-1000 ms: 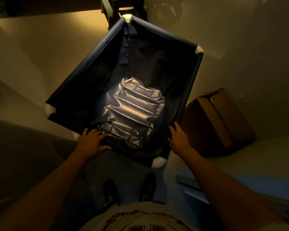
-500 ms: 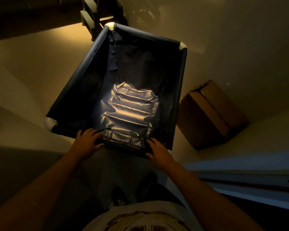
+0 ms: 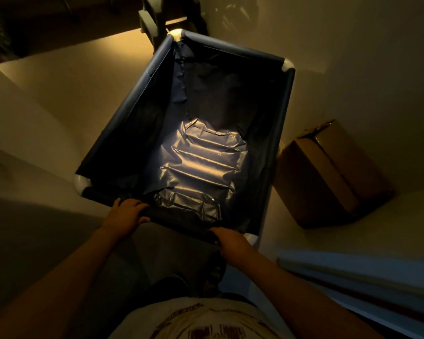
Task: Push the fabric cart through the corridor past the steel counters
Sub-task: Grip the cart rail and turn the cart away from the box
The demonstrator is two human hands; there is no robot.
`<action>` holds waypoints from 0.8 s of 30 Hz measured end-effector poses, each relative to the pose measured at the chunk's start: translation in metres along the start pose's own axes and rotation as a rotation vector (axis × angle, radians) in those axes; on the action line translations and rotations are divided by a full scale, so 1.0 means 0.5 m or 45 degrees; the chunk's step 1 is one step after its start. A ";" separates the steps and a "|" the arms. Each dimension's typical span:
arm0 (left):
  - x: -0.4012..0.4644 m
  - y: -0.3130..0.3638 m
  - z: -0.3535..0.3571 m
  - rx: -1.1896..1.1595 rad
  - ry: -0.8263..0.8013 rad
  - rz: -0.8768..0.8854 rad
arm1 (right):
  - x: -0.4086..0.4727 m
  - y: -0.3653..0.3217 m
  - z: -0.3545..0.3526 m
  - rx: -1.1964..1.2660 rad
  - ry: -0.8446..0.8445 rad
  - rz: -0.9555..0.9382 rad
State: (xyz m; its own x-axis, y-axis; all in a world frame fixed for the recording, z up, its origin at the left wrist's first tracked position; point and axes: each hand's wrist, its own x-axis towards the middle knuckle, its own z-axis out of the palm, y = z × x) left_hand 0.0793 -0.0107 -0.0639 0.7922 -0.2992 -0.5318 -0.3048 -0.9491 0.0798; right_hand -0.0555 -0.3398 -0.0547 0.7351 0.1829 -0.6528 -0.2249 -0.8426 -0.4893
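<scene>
A dark blue fabric cart [image 3: 142,84] with white corner joints fills the middle of the dim head view, seen from above. Its wrinkled, shiny fabric bottom holds nothing. My left hand [image 3: 125,215] grips the near rail toward the left corner. My right hand [image 3: 231,242] grips the same rail close to the right corner joint. Both arms stretch out toward the cart from my body at the bottom edge.
A brown cardboard box [image 3: 328,174] stands on the floor just right of the cart. A pale steel counter edge [image 3: 365,272] runs along the lower right. Another pale surface [image 3: 22,148] lies on the left. A dark frame [image 3: 154,18] stands beyond the cart's far corner.
The cart has swung so its far end points more straight ahead. My right hand has slid along the near rail, closer to the right corner. The box and right counter appear shifted in view.
</scene>
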 end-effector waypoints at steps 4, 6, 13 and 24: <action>0.022 0.004 -0.005 -0.014 0.015 0.000 | 0.009 0.002 -0.027 0.001 0.000 0.008; 0.034 0.004 -0.006 -0.012 -0.004 0.011 | 0.011 0.003 -0.039 0.005 0.015 0.028; 0.088 0.017 -0.029 -0.001 -0.025 0.047 | 0.032 -0.010 -0.077 -0.001 0.124 0.143; 0.178 -0.031 -0.094 -0.054 -0.015 0.293 | 0.062 -0.071 -0.162 -0.084 0.319 0.393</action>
State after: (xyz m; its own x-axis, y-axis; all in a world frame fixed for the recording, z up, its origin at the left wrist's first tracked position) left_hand 0.1793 -0.0274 -0.0730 0.6978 -0.5075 -0.5055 -0.4541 -0.8592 0.2358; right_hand 0.0271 -0.3451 -0.0108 0.7743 -0.2063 -0.5983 -0.4240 -0.8709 -0.2485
